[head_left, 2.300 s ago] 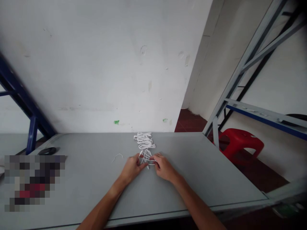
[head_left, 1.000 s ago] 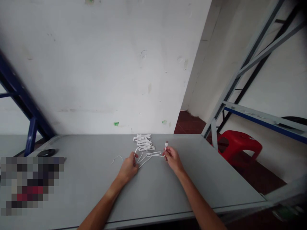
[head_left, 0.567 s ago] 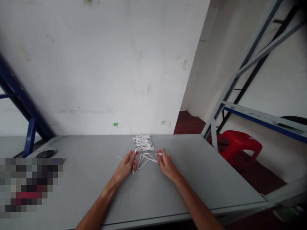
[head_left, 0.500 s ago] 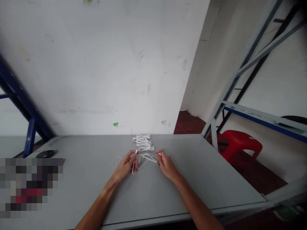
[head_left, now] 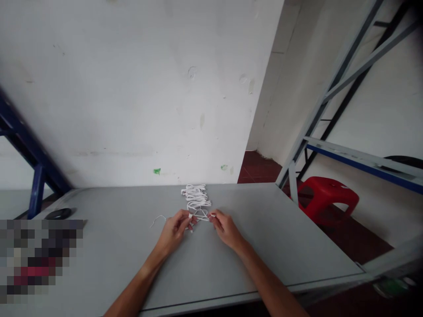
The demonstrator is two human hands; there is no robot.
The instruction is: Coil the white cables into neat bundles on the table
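Observation:
Both ends of a loose white cable (head_left: 202,218) are in my hands, its slack crossing over itself between them. My left hand (head_left: 174,228) is closed in a pinch on one end, near a small white plug (head_left: 191,215). Between thumb and fingers, my right hand (head_left: 227,226) grips the other end, a white plug that looks like USB (head_left: 213,215). Just beyond the hands, several coiled white cables (head_left: 196,194) lie in a stack toward the wall. Left of my left hand, a thin white tie (head_left: 159,218) lies on the grey table (head_left: 198,273).
A black computer mouse (head_left: 58,214) lies at the table's left, behind a blurred-out patch. The white wall (head_left: 158,97) borders the back edge. Metal frames stand at both sides, blue at left (head_left: 29,141). A red plastic stool (head_left: 327,198) is on the floor at right.
My hands have come closer together, and my left hand has turned the cable end it holds from upright to lower. The view has shifted slightly.

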